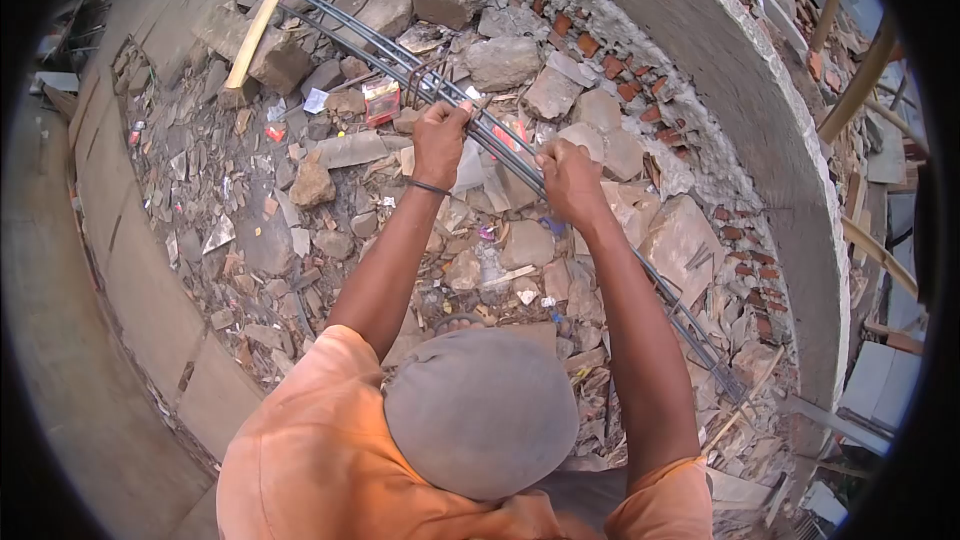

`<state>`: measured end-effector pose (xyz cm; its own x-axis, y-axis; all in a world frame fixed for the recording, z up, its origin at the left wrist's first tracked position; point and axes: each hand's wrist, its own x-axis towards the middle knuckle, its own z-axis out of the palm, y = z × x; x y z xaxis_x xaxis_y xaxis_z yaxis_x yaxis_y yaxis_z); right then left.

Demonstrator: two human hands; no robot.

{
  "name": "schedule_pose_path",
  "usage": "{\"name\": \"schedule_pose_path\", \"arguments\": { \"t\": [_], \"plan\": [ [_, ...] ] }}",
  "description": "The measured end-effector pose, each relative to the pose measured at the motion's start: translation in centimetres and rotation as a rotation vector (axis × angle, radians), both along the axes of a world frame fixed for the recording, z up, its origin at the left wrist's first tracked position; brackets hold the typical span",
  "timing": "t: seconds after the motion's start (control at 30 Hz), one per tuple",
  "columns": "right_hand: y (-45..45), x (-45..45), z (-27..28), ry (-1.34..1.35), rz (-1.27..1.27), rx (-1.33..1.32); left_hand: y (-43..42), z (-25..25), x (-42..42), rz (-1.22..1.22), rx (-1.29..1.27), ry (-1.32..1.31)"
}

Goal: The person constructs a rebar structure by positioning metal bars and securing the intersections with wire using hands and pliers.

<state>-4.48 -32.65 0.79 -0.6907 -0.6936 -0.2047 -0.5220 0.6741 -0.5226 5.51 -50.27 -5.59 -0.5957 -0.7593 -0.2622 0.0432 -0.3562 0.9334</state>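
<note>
A bundle of long steel rebar [510,154] runs slantwise from the upper left to the lower right over the rubble. Several thin bent stirrups [432,78] sit around the bars just beyond my left hand. My left hand [440,140], with a dark band at the wrist, is closed with its fingertips on the rebar beside the stirrups. Farther down the bundle, my right hand [572,180] is closed in a pinch at the bars' edge. Whatever lies between its fingertips is too small to make out.
Broken concrete and stones [505,62] cover the ground below the bars. A concrete wall [775,100] with exposed brick at its base curves along the right. A wooden strip [268,15] leans at the upper left. Paving [140,270] edges the rubble on the left.
</note>
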Motion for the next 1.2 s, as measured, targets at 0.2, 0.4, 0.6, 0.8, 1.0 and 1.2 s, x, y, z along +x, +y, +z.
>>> {"name": "schedule_pose_path", "arguments": {
  "t": [0.2,0.4,0.6,0.8,1.0,1.2],
  "plan": [
    [0.4,1.2,-1.3,0.141,-0.088,-0.067,0.3,-0.7,1.4,0.039,0.033,0.025],
    [0.5,-0.7,-0.3,-0.020,0.083,0.059,-0.8,-0.8,2.0,-0.082,-0.008,-0.055],
    [3.8,-3.6,1.1,-0.276,-0.095,-0.153,-0.9,0.1,2.0,-0.102,0.001,-0.075],
    [11.6,-3.3,2.6,-0.203,-0.122,-0.091,-1.1,-0.2,1.8,-0.089,0.006,-0.052],
    [12.4,1.0,1.4,-0.028,-0.069,0.000,5.1,2.3,4.1,0.120,-0.909,-0.137],
    [8.0,4.4,0.3,0.217,-0.006,0.009,3.0,6.0,2.4,-0.574,-1.564,-0.148]
  ]
}}
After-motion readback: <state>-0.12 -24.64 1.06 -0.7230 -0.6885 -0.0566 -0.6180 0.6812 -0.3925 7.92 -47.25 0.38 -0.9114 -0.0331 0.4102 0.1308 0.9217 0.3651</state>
